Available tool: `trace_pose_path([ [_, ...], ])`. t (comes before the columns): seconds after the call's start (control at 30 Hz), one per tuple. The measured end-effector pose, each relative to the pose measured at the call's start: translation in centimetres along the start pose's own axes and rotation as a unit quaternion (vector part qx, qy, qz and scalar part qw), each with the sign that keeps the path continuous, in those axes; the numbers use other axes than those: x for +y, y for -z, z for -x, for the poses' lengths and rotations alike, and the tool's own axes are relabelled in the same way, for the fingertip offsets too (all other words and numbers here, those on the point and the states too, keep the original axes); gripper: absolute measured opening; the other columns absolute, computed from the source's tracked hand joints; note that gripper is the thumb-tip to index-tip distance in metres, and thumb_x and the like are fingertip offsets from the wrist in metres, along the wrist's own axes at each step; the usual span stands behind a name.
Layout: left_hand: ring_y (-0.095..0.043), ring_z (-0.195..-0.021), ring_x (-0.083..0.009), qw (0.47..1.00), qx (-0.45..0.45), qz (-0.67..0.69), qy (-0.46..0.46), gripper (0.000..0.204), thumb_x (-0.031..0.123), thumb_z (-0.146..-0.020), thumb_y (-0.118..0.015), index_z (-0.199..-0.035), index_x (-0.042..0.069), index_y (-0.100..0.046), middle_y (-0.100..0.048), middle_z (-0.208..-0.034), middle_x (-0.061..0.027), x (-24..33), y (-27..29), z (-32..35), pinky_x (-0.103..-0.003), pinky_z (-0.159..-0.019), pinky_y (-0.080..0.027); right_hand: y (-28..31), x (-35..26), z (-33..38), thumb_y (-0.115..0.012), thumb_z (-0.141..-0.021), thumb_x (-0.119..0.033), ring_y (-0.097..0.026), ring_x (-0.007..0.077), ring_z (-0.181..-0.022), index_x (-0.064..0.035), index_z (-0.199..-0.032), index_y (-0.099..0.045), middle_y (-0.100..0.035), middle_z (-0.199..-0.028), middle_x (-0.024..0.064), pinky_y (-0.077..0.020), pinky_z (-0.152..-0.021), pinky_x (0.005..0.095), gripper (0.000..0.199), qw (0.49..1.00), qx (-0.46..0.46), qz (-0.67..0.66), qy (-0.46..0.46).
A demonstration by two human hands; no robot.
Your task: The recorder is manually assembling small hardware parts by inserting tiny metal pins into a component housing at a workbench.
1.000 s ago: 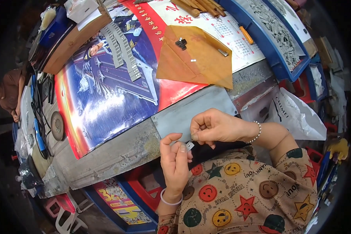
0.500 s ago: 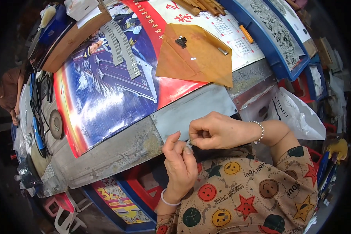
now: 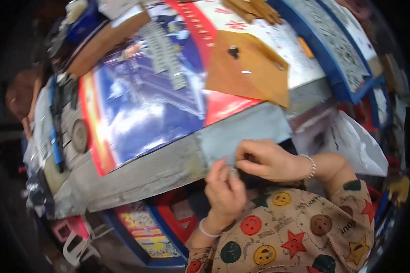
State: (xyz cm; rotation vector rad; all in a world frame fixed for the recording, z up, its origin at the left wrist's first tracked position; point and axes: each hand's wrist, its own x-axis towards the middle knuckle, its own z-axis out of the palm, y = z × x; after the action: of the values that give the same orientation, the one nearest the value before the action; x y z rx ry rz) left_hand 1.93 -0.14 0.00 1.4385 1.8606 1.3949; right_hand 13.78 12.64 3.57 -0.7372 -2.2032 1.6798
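Note:
My left hand [image 3: 225,191] is closed in a pinch, with a tiny shiny piece [image 3: 233,169] at its fingertips; blur hides its exact kind. Right beside it, my right hand [image 3: 273,160] has thumb and fingers pressed together, and what they grip, if anything, cannot be made out. Both hands are close together over the near edge of a pale grey sheet [image 3: 255,125] on the bench. Beyond it lies an amber paper [image 3: 228,82], carrying a few small dark pieces [image 3: 233,52] and a small white piece [image 3: 246,72].
A glossy poster [image 3: 141,113] covers much of the bench, with grey segmented strips [image 3: 161,50] on it. At right stands a blue tray [image 3: 362,93] of small grey parts, near an orange-handled tool [image 3: 305,47]. A round disc [image 3: 80,135] lies at left.
The whole view has shifted, so bench and hands appear further right, and the picture is blurrier. My hands stay close together in their pinching pose.

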Motion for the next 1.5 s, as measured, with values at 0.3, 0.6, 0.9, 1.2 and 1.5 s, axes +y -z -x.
trace_pose_path([
  [0.3,-0.066,-0.078,-0.0255,0.992,0.051,0.069,-0.093,0.04,-0.007,-0.084,-0.055,-0.122,-0.008,-0.043,-0.062,-0.102,-0.0174,0.7,-1.3,0.4,-0.034,-0.069,-0.052,-1.1,-0.5,2.0,-0.06,-0.09,-0.004,-0.055,0.0052,-0.065,-0.0007,-0.096,-0.053,-0.057,-0.082,0.0022,-0.0472,-0.055,0.0187,0.01,0.943,0.061,-0.296,-0.138],
  [0.6,-0.063,-0.072,-0.029,0.992,0.027,0.055,-0.111,0.034,-0.006,-0.083,-0.053,-0.116,-0.007,-0.049,-0.062,-0.095,-0.0184,1.4,-0.7,0.9,-0.035,-0.063,-0.051,-0.3,0.2,3.4,-0.063,-0.089,-0.006,-0.057,0.0063,-0.062,-0.0022,-0.094,-0.056,-0.058,-0.081,0.0013,-0.0477,-0.054,0.0191,0.01,0.942,-0.004,-0.274,-0.195],
  [0.9,-0.051,-0.07,-0.0073,0.92,-0.075,0.331,0.194,0.037,-0.001,-0.093,-0.043,-0.128,-0.001,-0.031,-0.055,-0.08,-0.0046,1.7,1.1,0.7,-0.019,-0.063,-0.042,-0.9,1.3,2.6,-0.059,-0.093,-0.012,-0.055,0.0075,-0.06,0.0033,-0.1,-0.056,-0.06,-0.084,0.0064,-0.0478,-0.055,0.0203,0.017,0.85,-0.063,-0.476,-0.218],
  [1.2,-0.05,-0.071,-0.0074,0.923,-0.089,0.311,0.207,0.039,-0.001,-0.092,-0.043,-0.129,-0.001,-0.03,-0.053,-0.078,-0.0039,2.1,0.6,1.1,-0.019,-0.066,-0.042,-0.5,1.5,3.3,-0.062,-0.091,-0.009,-0.057,0.0074,-0.061,0.0034,-0.098,-0.058,-0.062,-0.083,0.007,-0.0498,-0.055,0.0211,0.015,0.873,-0.049,-0.441,-0.203],
  [1.5,-0.049,-0.07,-0.007,0.945,-0.093,0.268,0.163,0.041,-0.002,-0.091,-0.043,-0.13,-0.001,-0.03,-0.051,-0.077,-0.0031,1.6,-0.1,1.3,-0.02,-0.067,-0.042,-1.1,1.5,3.1,-0.06,-0.093,-0.012,-0.054,0.0056,-0.058,0.0019,-0.093,-0.056,-0.059,-0.08,0.0049,-0.0462,-0.053,0.0198,0.015,0.9,-0.016,-0.388,-0.197],
])
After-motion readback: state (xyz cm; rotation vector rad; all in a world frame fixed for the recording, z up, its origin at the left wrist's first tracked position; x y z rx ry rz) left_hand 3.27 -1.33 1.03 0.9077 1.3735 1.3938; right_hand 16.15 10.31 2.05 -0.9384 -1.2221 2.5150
